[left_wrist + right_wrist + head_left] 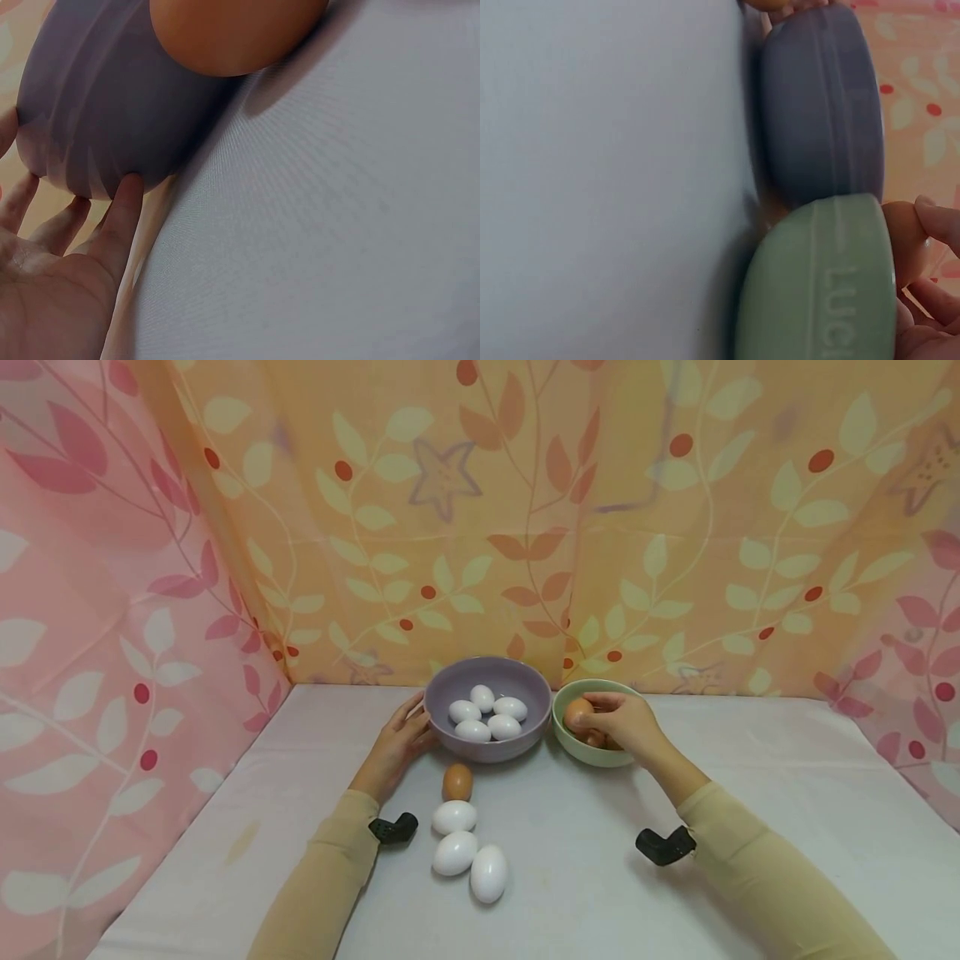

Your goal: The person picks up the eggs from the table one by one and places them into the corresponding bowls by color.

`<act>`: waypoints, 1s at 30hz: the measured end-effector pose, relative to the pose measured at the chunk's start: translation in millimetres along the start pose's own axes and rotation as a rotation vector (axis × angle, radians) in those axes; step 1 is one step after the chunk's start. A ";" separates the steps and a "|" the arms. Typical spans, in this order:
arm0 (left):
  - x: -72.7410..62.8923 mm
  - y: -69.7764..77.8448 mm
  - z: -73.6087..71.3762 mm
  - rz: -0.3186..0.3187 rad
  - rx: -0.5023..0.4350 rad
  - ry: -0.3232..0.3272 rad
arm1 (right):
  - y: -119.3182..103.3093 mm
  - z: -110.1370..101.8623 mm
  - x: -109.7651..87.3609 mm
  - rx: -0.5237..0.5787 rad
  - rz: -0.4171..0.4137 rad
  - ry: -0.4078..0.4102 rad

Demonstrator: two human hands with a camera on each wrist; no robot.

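At the back of the table a purple bowl (pixel 487 750) holds several white eggs (pixel 482 698). My left hand (pixel 401 741) touches the bowl's left side; in the left wrist view the spread fingers (pixel 124 206) rest against its wall. Beside it on the right stands a smaller green bowl (pixel 592 757) with brown eggs (pixel 594 739) inside, partly hidden by my right hand (pixel 628 723). That hand pinches a brown egg (pixel 577 714) at the green bowl's rim. The right wrist view shows the same egg (pixel 906 240) between thumb and fingers.
In front of the purple bowl another brown egg (pixel 457 783) lies on the white tablecloth (pixel 570 877). Nearer to me lie three white eggs (pixel 454 852) close together. A patterned orange curtain (pixel 450 543) hangs behind the bowls, with a pink one (pixel 112 635) at the left.
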State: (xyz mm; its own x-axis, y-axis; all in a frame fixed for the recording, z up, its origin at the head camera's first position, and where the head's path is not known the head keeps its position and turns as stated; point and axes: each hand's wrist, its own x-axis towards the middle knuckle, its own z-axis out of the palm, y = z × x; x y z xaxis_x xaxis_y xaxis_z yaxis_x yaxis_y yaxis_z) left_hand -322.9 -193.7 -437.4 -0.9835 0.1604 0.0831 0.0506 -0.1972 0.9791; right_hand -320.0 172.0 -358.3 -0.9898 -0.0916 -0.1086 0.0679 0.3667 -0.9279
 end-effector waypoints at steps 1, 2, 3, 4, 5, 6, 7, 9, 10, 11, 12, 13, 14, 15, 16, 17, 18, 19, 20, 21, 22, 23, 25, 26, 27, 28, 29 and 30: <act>-0.2 -0.2 0.0 0.000 0.004 0.001 | 1.3 0.2 2.1 -0.004 0.004 0.002; -0.4 -0.2 0.0 0.002 0.003 0.002 | 2.7 0.3 4.4 -0.015 0.003 0.009; -0.8 0.1 0.5 -0.002 -0.003 0.004 | 4.2 0.3 6.5 -0.023 0.006 0.011; -1.2 0.9 1.2 -0.007 -0.010 0.006 | 5.5 0.5 8.3 -0.035 0.004 0.013; -1.9 3.3 2.4 -0.023 -0.026 0.008 | 6.9 0.7 9.9 -0.047 -0.003 0.014; -1.9 4.2 3.1 -0.036 -0.034 0.013 | 8.1 0.9 11.4 -0.059 -0.007 0.014; -1.9 5.0 4.0 -0.047 -0.046 0.017 | 9.4 1.1 12.8 -0.068 -0.012 0.013; -2.0 6.3 5.2 -0.059 -0.058 0.025 | 11.3 1.3 14.7 -0.086 -0.026 0.012; -1.9 6.7 5.3 -0.061 -0.058 0.026 | 11.9 1.5 15.4 -0.097 -0.037 0.012; -1.8 6.8 5.3 -0.060 -0.057 0.026 | 12.3 1.8 16.2 -0.109 -0.047 0.013; -1.3 5.3 4.9 -0.052 -0.048 0.028 | 12.6 2.0 17.0 -0.117 -0.056 0.013; -1.2 5.3 4.8 -0.050 -0.047 0.027 | 12.8 2.2 17.7 -0.126 -0.064 0.015; -1.0 5.2 4.5 -0.048 -0.047 0.027 | 12.9 2.5 18.5 -0.134 -0.071 0.017; -0.9 5.1 4.2 -0.046 -0.044 0.025 | 13.0 2.7 19.4 -0.141 -0.076 0.018; -0.7 5.2 4.1 -0.043 -0.044 0.023 | 12.5 3.0 19.7 -0.143 -0.084 0.014; -0.7 5.3 4.0 -0.043 -0.042 0.023 | 12.2 3.0 20.2 -0.145 -0.085 0.014; -0.6 5.3 3.9 -0.042 -0.042 0.022 | 11.9 2.9 20.5 -0.146 -0.084 0.014; -0.6 5.2 3.7 -0.041 -0.041 0.020 | 11.6 2.9 20.7 -0.150 -0.085 0.015; -0.5 5.2 3.6 -0.041 -0.040 0.020 | 11.4 2.8 20.9 -0.156 -0.087 0.014; -0.6 5.2 3.6 -0.041 -0.040 0.021 | 11.3 2.7 20.9 -0.160 -0.088 0.013; -0.6 5.2 3.6 -0.041 -0.043 0.025 | 11.2 2.6 20.9 -0.164 -0.090 0.012; -0.7 5.1 3.4 -0.043 -0.042 0.027 | 11.4 2.4 21.1 -0.167 -0.088 0.011; -0.8 5.0 3.4 -0.044 -0.044 0.030 | 12.5 2.3 21.7 -0.168 -0.094 0.004; -0.8 5.0 3.5 -0.046 -0.044 0.031 | 13.1 2.2 21.9 -0.166 -0.097 -0.001; -0.8 5.0 3.7 -0.046 -0.046 0.031 | 13.6 2.2 22.1 -0.163 -0.098 -0.004; -0.8 4.9 3.8 -0.047 -0.045 0.032 | 14.1 2.2 22.1 -0.160 -0.100 -0.007; -0.8 4.8 4.0 -0.047 -0.045 0.031 | 14.4 2.2 22.1 -0.157 -0.100 -0.011; -0.9 4.9 4.3 -0.046 -0.046 0.030 | 14.6 2.3 22.1 -0.152 -0.100 -0.017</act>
State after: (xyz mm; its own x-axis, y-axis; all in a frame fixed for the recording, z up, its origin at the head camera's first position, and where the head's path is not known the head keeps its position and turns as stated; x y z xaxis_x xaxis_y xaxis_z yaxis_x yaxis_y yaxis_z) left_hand -321.0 -190.7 -431.9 -0.9894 0.1416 0.0321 -0.0021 -0.2344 0.9721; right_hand -340.6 173.2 -375.1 -0.9884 -0.1495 -0.0261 -0.0512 0.4906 -0.8699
